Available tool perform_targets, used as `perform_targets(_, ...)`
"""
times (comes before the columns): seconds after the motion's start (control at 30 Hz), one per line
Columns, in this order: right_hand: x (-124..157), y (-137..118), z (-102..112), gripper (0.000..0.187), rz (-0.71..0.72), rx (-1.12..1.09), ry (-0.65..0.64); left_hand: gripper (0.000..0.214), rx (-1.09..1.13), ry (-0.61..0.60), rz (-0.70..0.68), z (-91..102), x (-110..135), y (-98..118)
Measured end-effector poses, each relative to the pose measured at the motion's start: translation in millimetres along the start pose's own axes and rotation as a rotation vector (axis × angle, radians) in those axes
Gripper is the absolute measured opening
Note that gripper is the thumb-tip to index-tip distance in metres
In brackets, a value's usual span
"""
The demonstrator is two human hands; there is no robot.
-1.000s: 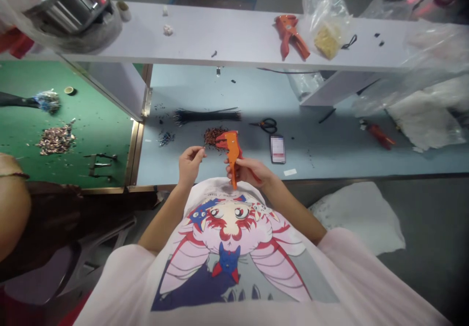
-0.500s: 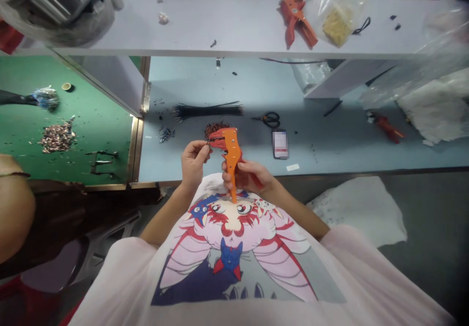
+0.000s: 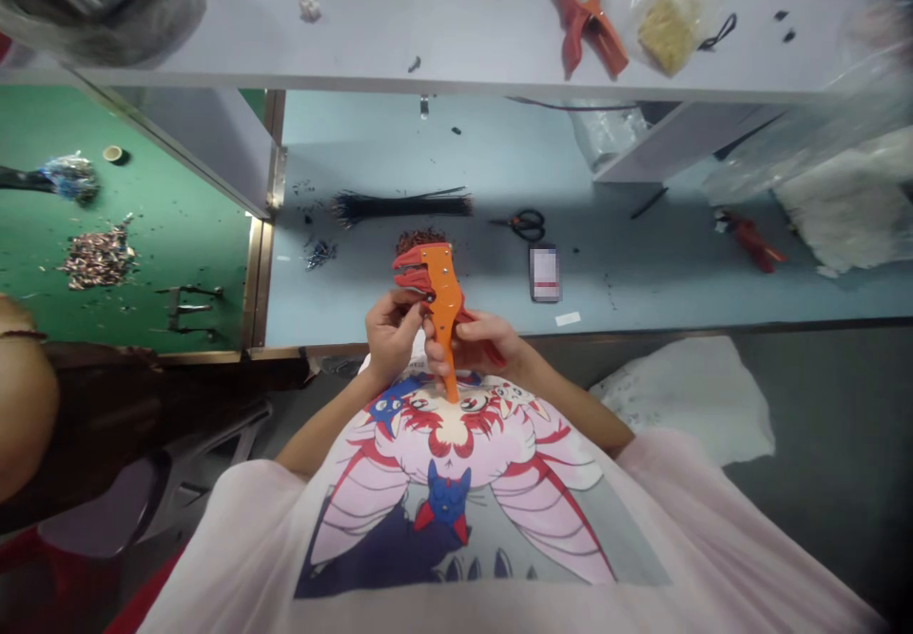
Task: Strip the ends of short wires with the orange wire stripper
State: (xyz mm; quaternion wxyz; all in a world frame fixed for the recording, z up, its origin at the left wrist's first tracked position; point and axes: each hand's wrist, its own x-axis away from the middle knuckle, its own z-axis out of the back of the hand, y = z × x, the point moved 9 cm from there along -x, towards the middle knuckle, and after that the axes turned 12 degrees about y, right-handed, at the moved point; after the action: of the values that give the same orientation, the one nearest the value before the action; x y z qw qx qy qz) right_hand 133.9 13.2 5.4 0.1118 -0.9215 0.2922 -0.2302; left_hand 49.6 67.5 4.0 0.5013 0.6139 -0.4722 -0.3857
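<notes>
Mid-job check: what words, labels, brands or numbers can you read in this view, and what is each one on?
No text is legible anywhere in view.
Orange wire stripper: no readable marking.
Dark smartphone: screen too blurred to read.
Small white paper slip: too small to tell.
Pink cartoon T-shirt print: no readable lettering.

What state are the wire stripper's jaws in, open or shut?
Open: the orange wire stripper shows a gap between its red jaws, gripped in the right hand.
</notes>
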Motion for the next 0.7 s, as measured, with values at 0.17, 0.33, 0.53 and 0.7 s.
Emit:
perform_targets(0.17, 0, 4, 0, 0.032, -0.007, -0.052, -0.064, 0.015, -0.013, -0.084, -0.005, -7.6, 0, 0)
perform_targets(0.33, 4, 2, -1, 0.025, 0.021, -0.064, -0.100, 0.005, -0.041, -0.157, -0.017, -14.1, 3, 0)
perform_targets(0.53, 3, 5, 2, 0.023, -0.006, -0.071, -0.078, 0.005, -0.078, -0.151, -0.038, -14.2, 2, 2)
perform_targets(0.7, 3, 5, 5, 0.021, -0.005, -0.036, -0.018, 0.006, -0.092, -0.146, -0.074, -14.4, 1, 6)
